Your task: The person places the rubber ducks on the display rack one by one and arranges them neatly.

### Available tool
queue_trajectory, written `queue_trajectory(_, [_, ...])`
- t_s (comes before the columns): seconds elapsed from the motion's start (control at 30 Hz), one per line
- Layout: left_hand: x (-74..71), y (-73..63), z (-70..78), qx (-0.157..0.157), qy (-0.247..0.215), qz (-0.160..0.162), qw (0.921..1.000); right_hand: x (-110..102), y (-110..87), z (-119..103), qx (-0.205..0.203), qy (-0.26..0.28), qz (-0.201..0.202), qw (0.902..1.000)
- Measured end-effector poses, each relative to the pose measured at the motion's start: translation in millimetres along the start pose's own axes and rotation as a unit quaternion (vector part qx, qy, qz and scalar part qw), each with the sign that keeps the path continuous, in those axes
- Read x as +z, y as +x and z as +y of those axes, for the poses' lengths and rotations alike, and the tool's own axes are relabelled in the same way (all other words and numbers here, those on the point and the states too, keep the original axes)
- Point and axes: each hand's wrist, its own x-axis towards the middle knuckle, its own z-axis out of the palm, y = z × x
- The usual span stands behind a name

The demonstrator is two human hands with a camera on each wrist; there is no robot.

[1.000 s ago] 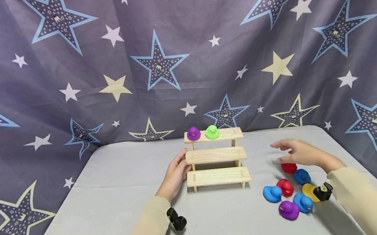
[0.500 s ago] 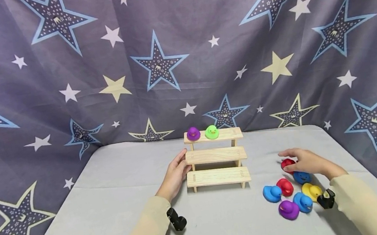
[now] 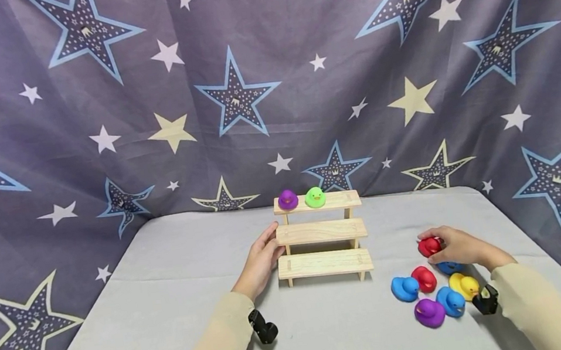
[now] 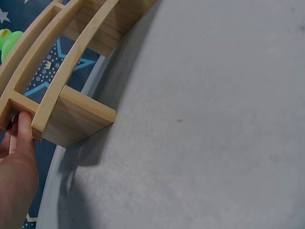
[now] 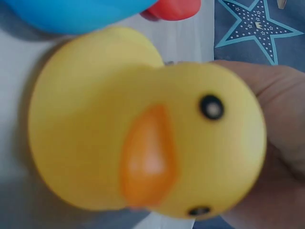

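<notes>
A three-tier wooden display stand (image 3: pixel 321 230) stands in the middle of the table. My left hand (image 3: pixel 258 260) holds its left side; in the left wrist view the thumb lies against an upright between tiers. On the top tier sit a purple rubber duck (image 3: pixel 288 200) and a green rubber duck (image 3: pixel 315 197). At the right, my right hand (image 3: pixel 461 247) has thumb and fingers around a red rubber duck (image 3: pixel 429 247), which rests on the table. A blue duck (image 3: pixel 449 267) is partly hidden beneath that hand. A yellow duck (image 5: pixel 95 124) fills the right wrist view, hiding most of the hand.
Near my right wrist lie another red duck (image 3: pixel 424 279), a purple duck (image 3: pixel 430 313) and two blue ducks, one left (image 3: pixel 405 288) and one front (image 3: pixel 451 301). A star-patterned curtain (image 3: pixel 268 82) closes off the table's back and sides.
My right hand has come down and toward me onto the far red duck, and its fingers have closed around it. The left hand and the stand have stayed put.
</notes>
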Motion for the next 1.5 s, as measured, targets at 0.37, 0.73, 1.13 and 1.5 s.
queue_trajectory(0.37, [0.0, -1.1, 0.6, 0.003, 0.002, -0.002, 1.0, 2, 1.4, -2, 0.009, -0.009, 0.012, 0.9998])
queue_trajectory(0.73, [0.3, -1.5, 1.6, 0.0, 0.002, -0.004, 1.0, 2, 0.3, -2, 0.006, -0.014, 0.018, 0.9997])
queue_trajectory(1.13, [1.0, -1.9, 0.3, -0.005, 0.005, 0.0, 1.0, -7, -1.3, -11, -0.025, -0.02, 0.026, 0.9991])
queue_trajectory(1.5, [0.4, -1.3, 1.4, -0.001, -0.002, -0.004, 1.0, -29, 7.3, -42, -0.106, -0.043, 0.067, 0.9912])
